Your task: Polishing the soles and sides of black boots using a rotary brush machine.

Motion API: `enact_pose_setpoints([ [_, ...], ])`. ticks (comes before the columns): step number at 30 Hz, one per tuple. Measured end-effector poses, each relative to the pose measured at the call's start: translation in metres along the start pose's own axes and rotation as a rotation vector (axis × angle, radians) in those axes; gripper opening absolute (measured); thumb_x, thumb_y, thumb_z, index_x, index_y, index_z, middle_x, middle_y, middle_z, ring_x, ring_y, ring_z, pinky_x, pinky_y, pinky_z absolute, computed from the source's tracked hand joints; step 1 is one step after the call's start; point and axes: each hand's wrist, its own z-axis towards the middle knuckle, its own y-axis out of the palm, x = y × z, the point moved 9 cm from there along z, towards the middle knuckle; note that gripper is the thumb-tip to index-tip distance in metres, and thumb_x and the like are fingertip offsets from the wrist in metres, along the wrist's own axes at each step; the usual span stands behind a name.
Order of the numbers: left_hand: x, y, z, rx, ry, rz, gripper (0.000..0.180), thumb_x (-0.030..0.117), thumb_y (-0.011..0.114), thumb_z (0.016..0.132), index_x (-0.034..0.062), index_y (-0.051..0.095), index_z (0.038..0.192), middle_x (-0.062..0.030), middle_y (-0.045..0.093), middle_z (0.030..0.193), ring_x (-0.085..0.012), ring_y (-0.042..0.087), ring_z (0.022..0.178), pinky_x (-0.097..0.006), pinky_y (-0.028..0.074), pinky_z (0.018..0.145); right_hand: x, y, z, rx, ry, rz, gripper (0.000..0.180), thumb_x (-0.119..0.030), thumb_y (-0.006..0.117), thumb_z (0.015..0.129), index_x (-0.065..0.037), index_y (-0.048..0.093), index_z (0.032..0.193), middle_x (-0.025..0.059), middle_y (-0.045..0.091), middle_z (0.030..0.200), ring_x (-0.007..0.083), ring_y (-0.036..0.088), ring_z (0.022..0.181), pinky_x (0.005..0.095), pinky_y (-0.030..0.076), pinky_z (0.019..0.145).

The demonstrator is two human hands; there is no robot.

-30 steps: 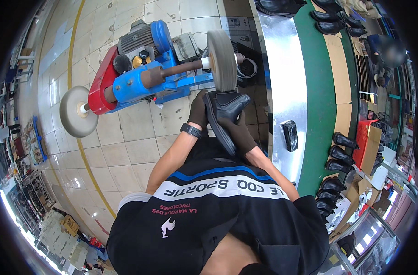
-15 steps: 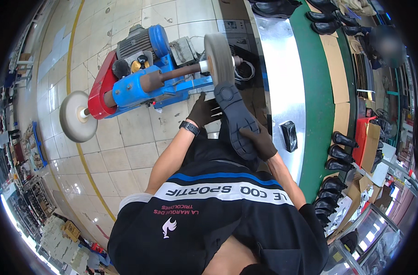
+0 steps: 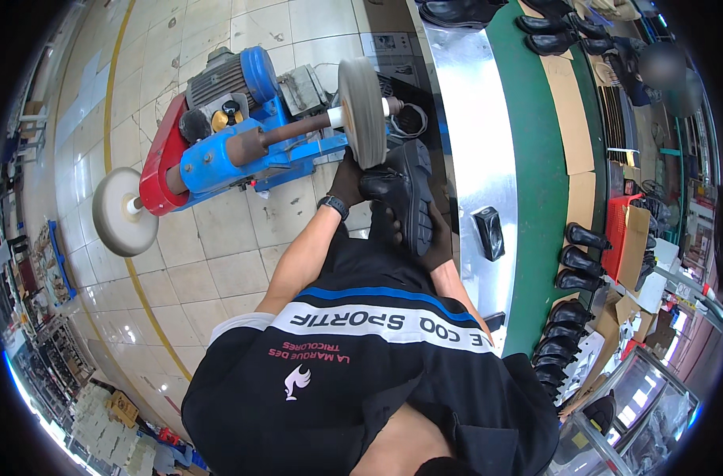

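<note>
A black leather shoe [image 3: 395, 186] with a thick, treaded sole is tilted on its side just in front of me. Its upper meets the lower rim of a grey buffing wheel [image 3: 363, 111], which is mounted on the shaft of a blue and red machine [image 3: 219, 155]. My left hand [image 3: 346, 181], in a dark glove, grips the shoe from its left side, close under the wheel; some of its fingers are hidden. My right hand [image 3: 441, 239], also gloved, is wrapped around the sole side, with fingertips showing at the shoe's near end.
A second pale wheel [image 3: 125, 211] sits at the machine's left end. On my right runs a metal-topped bench [image 3: 473, 103] with a black shiny block [image 3: 488, 233], and beyond it a green surface [image 3: 528, 159]. Several black shoes [image 3: 580, 259] stand there in rows. Another person [image 3: 635, 71] is at far right.
The shoe has turned from sole-up to lying sideways, its upper now facing the wheel. My left hand, open beside it before, has closed on it. The right hand has shifted slightly left.
</note>
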Motion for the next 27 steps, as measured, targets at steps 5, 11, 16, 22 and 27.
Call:
enact_pose_setpoints([
  [5,-0.019,0.010,0.000,-0.014,-0.247,-1.080,0.057,0.043,0.036,0.089,0.0028,0.031,0.130,-0.0160,0.045,0.125,-0.0256,0.045,0.114,-0.039,0.031,0.101,-0.029,-0.032,0.025,0.213,-0.101,-0.293,0.052,-0.037,0.047,0.087,0.002,0.044,0.121,0.0155,0.052,0.115,0.0224,0.057,0.091,0.0337,0.046,0.078],
  [11,-0.026,0.031,-0.016,-0.126,-0.672,-2.201,0.064,0.053,0.028,0.089,0.0009,0.039,0.125,-0.0170,0.049,0.120,-0.0270,0.050,0.109,-0.038,0.036,0.099,-0.063,-0.021,0.049,0.445,-0.227,-0.888,0.038,-0.027,0.047,0.086,-0.004,0.051,0.116,0.0077,0.060,0.100,0.0139,0.058,0.086,0.0241,0.045,0.077],
  [16,-0.007,0.025,-0.006,-0.203,-0.521,-1.915,0.055,0.041,0.023,0.094,0.0007,0.028,0.131,-0.0159,0.043,0.126,-0.0282,0.045,0.113,-0.037,0.031,0.101,-0.060,-0.037,0.033,0.303,-0.055,-0.683,0.041,-0.029,0.046,0.085,-0.004,0.050,0.118,0.0079,0.059,0.105,0.0154,0.058,0.089,0.0257,0.045,0.079],
  [22,0.012,-0.013,0.003,0.101,-0.472,-1.847,0.052,0.043,0.028,0.093,0.0029,0.041,0.123,-0.0128,0.052,0.114,-0.0222,0.052,0.105,-0.034,0.037,0.096,-0.070,-0.012,0.015,0.360,-0.254,-0.826,0.045,-0.027,0.048,0.082,0.000,0.049,0.118,0.0117,0.054,0.115,0.0184,0.054,0.102,0.0272,0.041,0.088],
  [27,-0.005,0.019,-0.044,-0.144,-0.768,-2.164,0.048,0.035,0.033,0.094,-0.0051,0.044,0.117,-0.0154,0.054,0.113,-0.0216,0.054,0.103,-0.033,0.041,0.093,-0.069,-0.016,0.041,0.226,-0.372,-1.103,0.036,-0.028,0.053,0.079,0.000,0.057,0.102,0.0138,0.056,0.108,0.0170,0.057,0.095,0.0260,0.043,0.083],
])
